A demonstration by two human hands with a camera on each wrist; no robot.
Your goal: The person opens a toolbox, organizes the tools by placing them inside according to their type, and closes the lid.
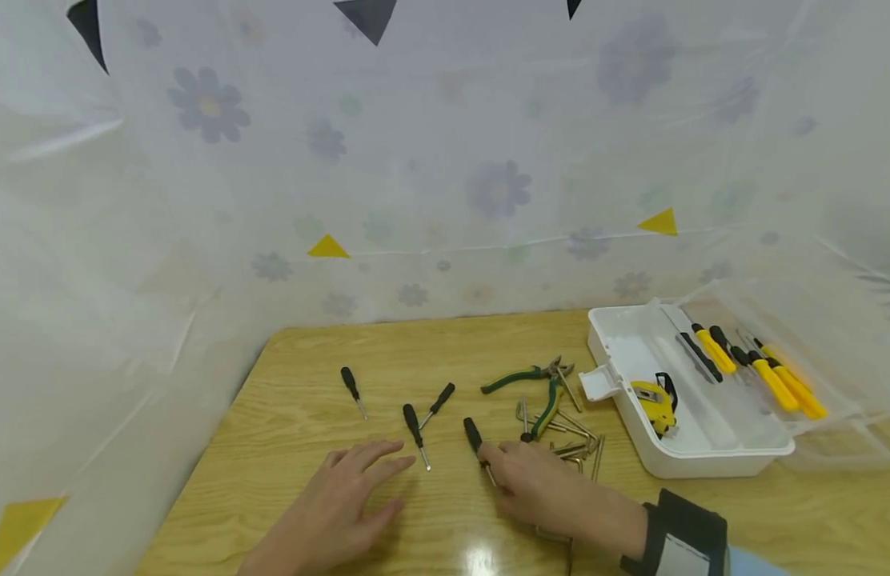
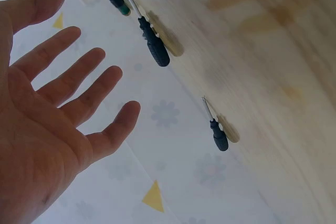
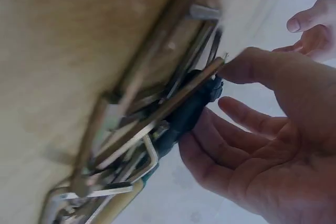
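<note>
My right hand (image 1: 535, 484) pinches a small black-handled screwdriver (image 1: 473, 434) near its collar, low over the table; its handle points away and its shaft towards me. In the right wrist view, its dark handle (image 3: 184, 116) shows behind brassy hex keys (image 3: 152, 121). My left hand (image 1: 351, 488) hovers with fingers spread and holds nothing; its palm (image 2: 42, 129) shows in the left wrist view. Just beyond its fingertips lies another black screwdriver (image 1: 412, 420). Two more, one short screwdriver (image 1: 442, 398) and one farther left screwdriver (image 1: 350, 382), lie behind.
Green-handled pliers (image 1: 517, 378) lie spread open behind a pile of hex keys (image 1: 582, 436), partly hidden by my right hand. At right stands a white toolbox (image 1: 654, 462), holding a yellow tape measure (image 1: 654, 406); yellow-handled tools (image 1: 772, 384) lie towards its clear lid (image 1: 848, 336).
</note>
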